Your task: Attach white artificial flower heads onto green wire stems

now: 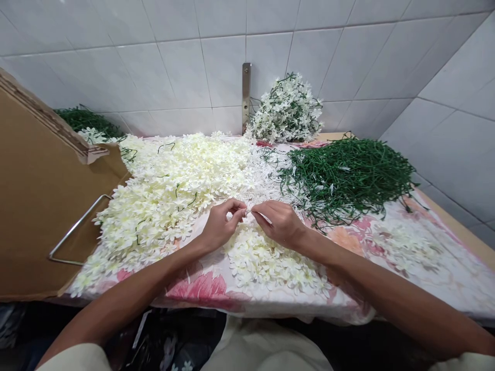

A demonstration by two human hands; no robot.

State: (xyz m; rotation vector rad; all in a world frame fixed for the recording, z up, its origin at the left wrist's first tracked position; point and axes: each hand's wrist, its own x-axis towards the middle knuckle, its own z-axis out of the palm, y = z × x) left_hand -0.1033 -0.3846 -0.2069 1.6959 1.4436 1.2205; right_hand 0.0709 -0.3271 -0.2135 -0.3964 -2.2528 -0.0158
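Note:
My left hand (221, 222) and my right hand (283, 222) meet fingertip to fingertip at the middle of the table. Both are closed in a pinch. A tiny whitish piece shows between them, too small to name. Just below my hands lies a small heap of white artificial flower heads (276, 263). To the left spreads a large pile of cream-white flower heads (174, 180) with a few green stems among them. Beyond my fingertips are thin white pieces (266, 180). A heap of dark green plastic stems (348, 178) lies to the right.
A cardboard box (42, 206) with a metal wire handle (77, 226) stands at the left edge. Against the tiled wall (174, 62) rests a bunch of white flowers with green stems (288, 111), beside a metal bracket (246, 98). A plastic-covered floral cloth (204, 288) covers the table.

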